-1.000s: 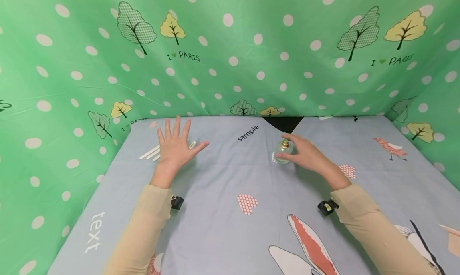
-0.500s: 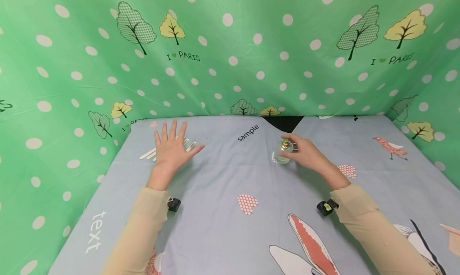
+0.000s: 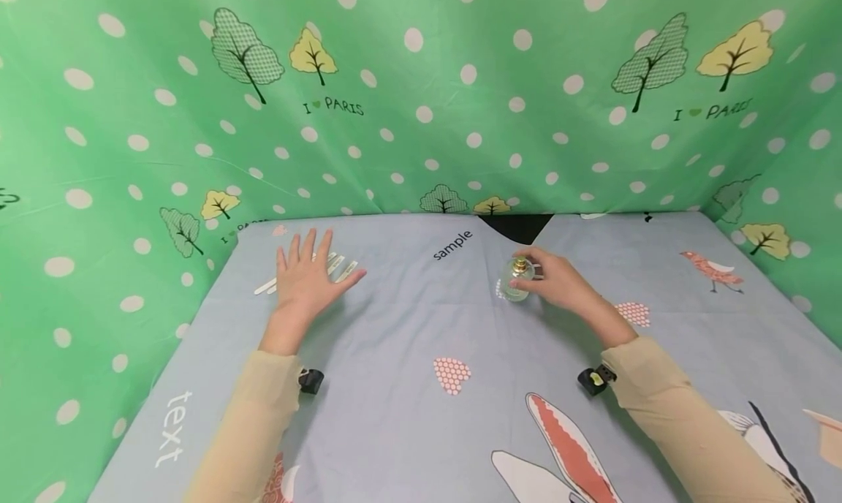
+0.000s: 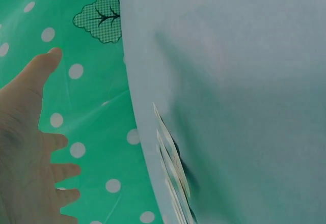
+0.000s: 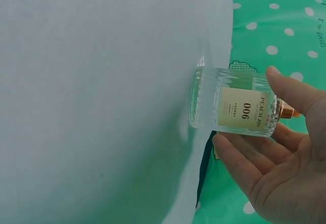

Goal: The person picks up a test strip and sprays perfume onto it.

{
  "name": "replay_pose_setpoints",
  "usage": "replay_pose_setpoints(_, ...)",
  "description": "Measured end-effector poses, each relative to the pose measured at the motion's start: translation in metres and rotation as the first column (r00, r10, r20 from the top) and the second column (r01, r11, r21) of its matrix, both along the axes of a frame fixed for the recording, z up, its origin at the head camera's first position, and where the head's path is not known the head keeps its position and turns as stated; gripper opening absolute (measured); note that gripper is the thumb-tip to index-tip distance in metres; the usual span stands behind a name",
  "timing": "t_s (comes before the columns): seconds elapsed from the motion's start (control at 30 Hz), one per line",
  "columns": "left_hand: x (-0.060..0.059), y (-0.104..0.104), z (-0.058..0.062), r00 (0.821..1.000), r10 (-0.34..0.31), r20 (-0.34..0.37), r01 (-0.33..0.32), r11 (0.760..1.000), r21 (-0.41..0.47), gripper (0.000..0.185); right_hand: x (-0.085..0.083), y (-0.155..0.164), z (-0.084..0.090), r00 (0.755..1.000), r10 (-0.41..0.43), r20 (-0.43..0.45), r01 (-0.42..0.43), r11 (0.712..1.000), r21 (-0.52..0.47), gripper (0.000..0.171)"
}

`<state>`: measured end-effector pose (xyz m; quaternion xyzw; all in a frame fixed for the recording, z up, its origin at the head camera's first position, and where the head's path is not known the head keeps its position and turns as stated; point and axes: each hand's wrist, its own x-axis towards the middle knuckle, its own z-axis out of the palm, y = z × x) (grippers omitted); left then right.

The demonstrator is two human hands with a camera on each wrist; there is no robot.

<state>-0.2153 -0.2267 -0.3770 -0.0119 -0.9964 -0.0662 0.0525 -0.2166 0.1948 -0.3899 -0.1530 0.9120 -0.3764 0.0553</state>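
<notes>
Right grip [image 3: 563, 281] holds 006-labelled bottle [image 5: 239, 102], contents unclear.

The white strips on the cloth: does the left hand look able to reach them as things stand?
Probably yes: the left hand is spread and empty above the white strips, and nothing visible lies between them.

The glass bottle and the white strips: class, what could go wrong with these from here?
The glass bottle could tip if nudged by the right hand, whose thumb and fingers lie around it.
The white strips could be knocked askew if the left hand, spread above them, comes down.
</notes>
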Motion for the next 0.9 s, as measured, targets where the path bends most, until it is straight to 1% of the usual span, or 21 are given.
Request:
replay_pose_setpoints(0.4, 0.005, -0.010, 0.002, 1.000, 0.007, 0.024, -0.008, 1.000, 0.017, 0.107, 0.000, -0.001, 0.004, 1.000, 0.006, -0.002, -0.006, 0.999, 0.049, 0.057)
replay_pose_setpoints(0.7, 0.010, -0.020, 0.000, 0.999, 0.010, 0.052, -0.011, 1.000, 0.025, 0.107, -0.002, 0.000, 0.003, 1.000, 0.004, 0.012, -0.005, 0.998, 0.063, 0.058)
replay_pose_setpoints(0.9, 0.014, -0.028, -0.004, 0.998, 0.003, 0.063, -0.006, 0.999, 0.050, 0.105, -0.002, -0.002, 0.004, 1.000, 0.008, 0.017, -0.009, 0.998, 0.061, 0.058)
